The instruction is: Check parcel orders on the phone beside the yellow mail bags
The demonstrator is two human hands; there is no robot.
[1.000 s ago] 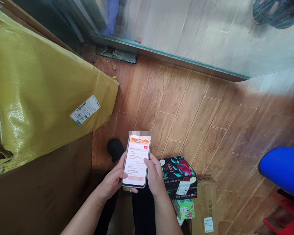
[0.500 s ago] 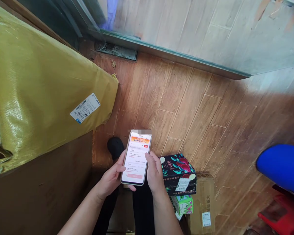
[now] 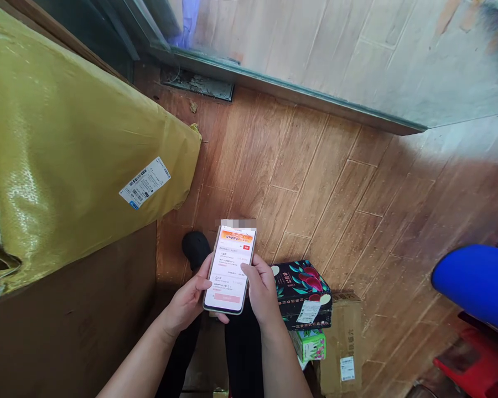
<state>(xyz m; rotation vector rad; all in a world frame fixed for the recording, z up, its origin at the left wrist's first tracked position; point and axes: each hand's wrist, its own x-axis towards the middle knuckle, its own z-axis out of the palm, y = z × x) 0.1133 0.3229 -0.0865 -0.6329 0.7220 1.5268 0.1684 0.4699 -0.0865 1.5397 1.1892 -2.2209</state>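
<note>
A smartphone (image 3: pixel 229 271) with a lit screen is held between both hands, over my legs. My left hand (image 3: pixel 190 298) grips its left edge, thumb on the side of the screen and a finger showing beneath the lower edge. On the other side my right hand (image 3: pixel 262 287) wraps the right edge, with its thumb bent over the screen. White panels, an orange banner and a pink button fill the display; the small text is not legible. To the right of my right hand lies a black box printed with fruit and leaves (image 3: pixel 302 282).
A yellow wrapped parcel (image 3: pixel 87 132) with a shipping label rests on a large cardboard box (image 3: pixel 74 309) at left. A glass door (image 3: pixel 315 66) crosses the top. Beside the black box are a green box (image 3: pixel 311 345) and a brown carton (image 3: pixel 344 337). A blue object (image 3: pixel 473 282) and red stool-like piece (image 3: pixel 477 359) stand right.
My right thumb has shifted slightly left and down over the phone screen. Both hands keep their hold, and the screen layout looks the same.
</note>
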